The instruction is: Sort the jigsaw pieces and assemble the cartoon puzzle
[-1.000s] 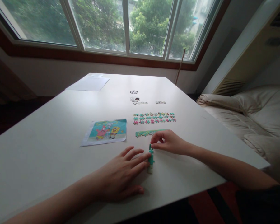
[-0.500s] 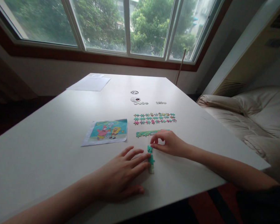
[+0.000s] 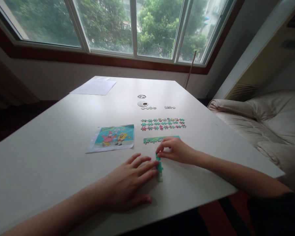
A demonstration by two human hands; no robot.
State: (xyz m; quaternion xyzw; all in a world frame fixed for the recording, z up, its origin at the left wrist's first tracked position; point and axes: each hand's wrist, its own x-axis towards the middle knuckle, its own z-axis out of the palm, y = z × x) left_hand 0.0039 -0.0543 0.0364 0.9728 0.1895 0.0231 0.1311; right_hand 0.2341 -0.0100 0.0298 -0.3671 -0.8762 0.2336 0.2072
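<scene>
Green puzzle strip (image 3: 159,167), left hand (image 3: 130,181) splayed, right hand (image 3: 175,149) pinching

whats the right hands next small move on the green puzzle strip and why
Perhaps press the far end of the green puzzle strip gently down: the right hand has fingertips there, while the left hand touches its left edge.

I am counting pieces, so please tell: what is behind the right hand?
Behind the right hand lies a horizontal jigsaw strip. Its left part and far edge show; its near right is covered.
</scene>
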